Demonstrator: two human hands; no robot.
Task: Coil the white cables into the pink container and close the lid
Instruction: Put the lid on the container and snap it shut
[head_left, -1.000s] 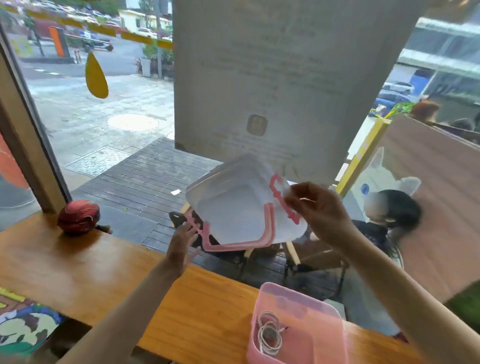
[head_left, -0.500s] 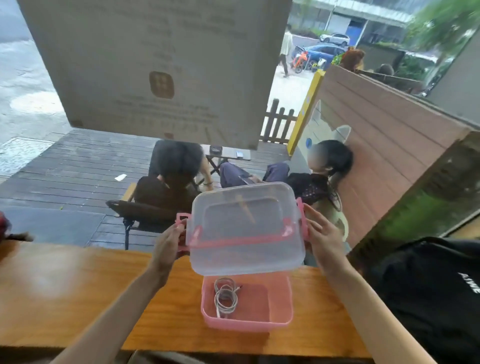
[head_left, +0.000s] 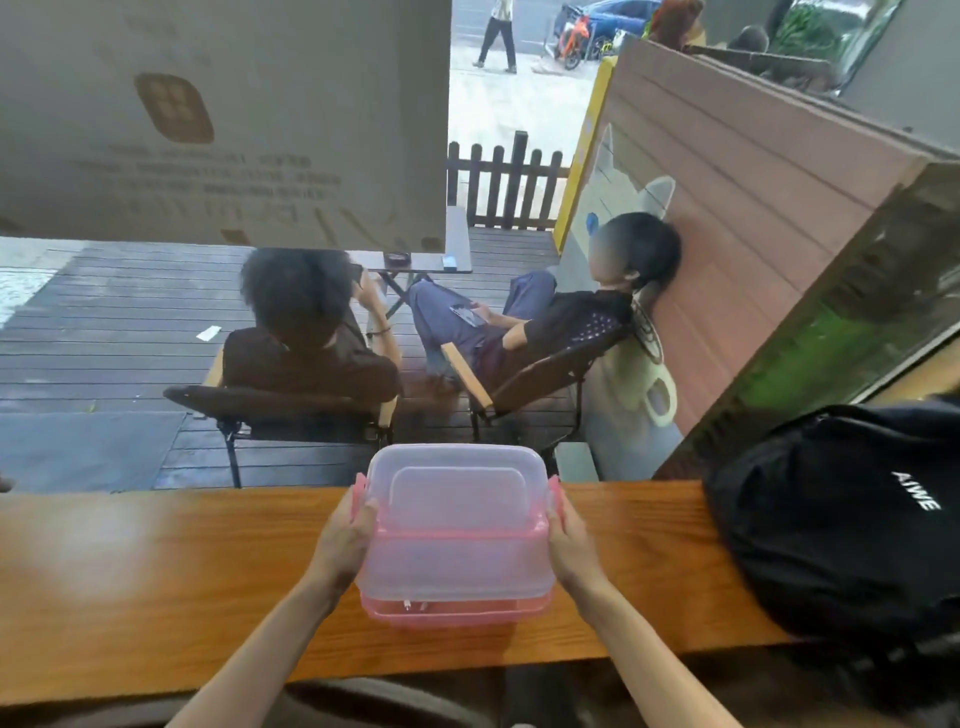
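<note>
The pink container (head_left: 452, 616) stands on the wooden counter (head_left: 156, 571) in front of me. Its clear lid (head_left: 454, 514), with pink side latches, rests over the container and hides nearly all of it. Only a thin strip of the pink base shows below the lid's front edge. A small bit of white cable (head_left: 413, 605) shows through that front strip; the rest of the cable is hidden. My left hand (head_left: 345, 540) grips the lid's left side at the latch. My right hand (head_left: 569, 543) grips the lid's right side.
A black backpack (head_left: 841, 525) lies on the counter's right end, close to my right arm. Behind the counter is a window; two people sit in chairs outside on a dark deck. A large paper sheet (head_left: 223, 119) hangs on the glass above.
The lid was held up and tilted in the air, then came level above the open container. Now both hands have lowered it onto the container.
</note>
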